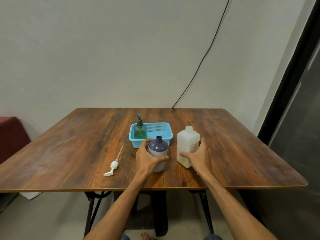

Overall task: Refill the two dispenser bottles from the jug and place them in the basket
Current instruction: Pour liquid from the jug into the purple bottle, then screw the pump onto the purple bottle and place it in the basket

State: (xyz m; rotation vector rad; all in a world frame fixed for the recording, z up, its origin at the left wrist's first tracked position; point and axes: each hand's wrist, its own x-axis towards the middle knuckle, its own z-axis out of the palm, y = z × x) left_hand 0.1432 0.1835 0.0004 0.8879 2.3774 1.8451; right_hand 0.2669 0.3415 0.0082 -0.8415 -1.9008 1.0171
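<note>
Hands on both containers at the near middle of the wooden table [69, 149]. The left hand [147, 158] wraps the purple bottle [158, 149], thumb across its front, its neck uncapped. The right hand [199, 155] closes around the lower side of the white jug [187, 144], which stands upright with its mouth open too. Behind them the blue basket [166, 135] holds the green dispenser bottle [140, 131] in its left end. A white pump [113, 165] lies flat, left of the purple bottle.

Glossy wood-grain table [69, 153], perforated blue plastic basket [161, 129], translucent matt plastic jug [187, 144], glossy purple bottle [158, 147]
</note>
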